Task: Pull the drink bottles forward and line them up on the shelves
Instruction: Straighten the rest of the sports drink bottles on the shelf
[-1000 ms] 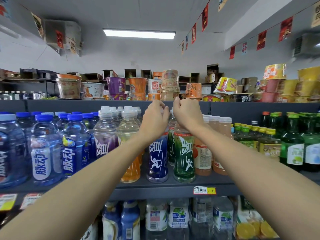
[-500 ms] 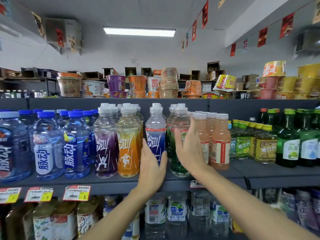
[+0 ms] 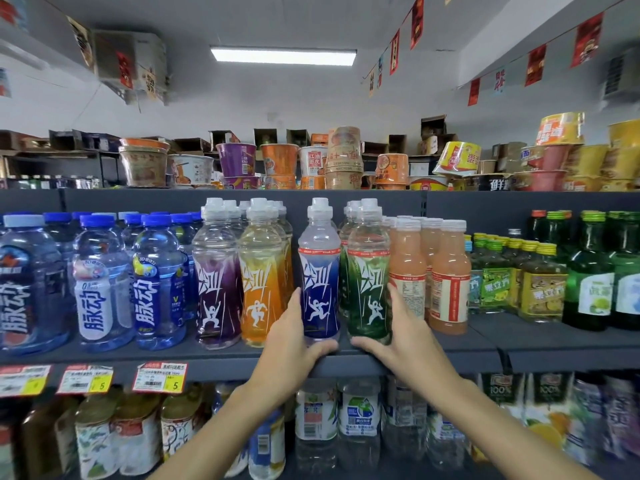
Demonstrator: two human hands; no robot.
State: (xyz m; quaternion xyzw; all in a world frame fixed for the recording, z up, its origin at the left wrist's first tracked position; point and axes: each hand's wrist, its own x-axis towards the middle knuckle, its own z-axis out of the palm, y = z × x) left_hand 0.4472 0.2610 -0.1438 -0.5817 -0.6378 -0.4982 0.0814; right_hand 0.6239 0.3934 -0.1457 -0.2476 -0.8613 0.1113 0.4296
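Blue bottle [image 3: 318, 289] and green bottle [image 3: 367, 289] stand at the shelf [image 3: 207, 358] front edge. Left hand [image 3: 289, 344] grips the blue bottle's base, right hand [image 3: 394, 336] grips the green bottle's. Step looks like squaring this pair to the front row. Next: close the gap to the orange bottle [image 3: 261, 282], judged by eye. The fingers behind the bottles are hidden, and the rear rows are unclear.

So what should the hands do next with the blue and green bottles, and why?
Probably a small tug forward: the left hand grips the blue bottle and the right hand the green bottle, both seemingly slightly behind the orange bottle.
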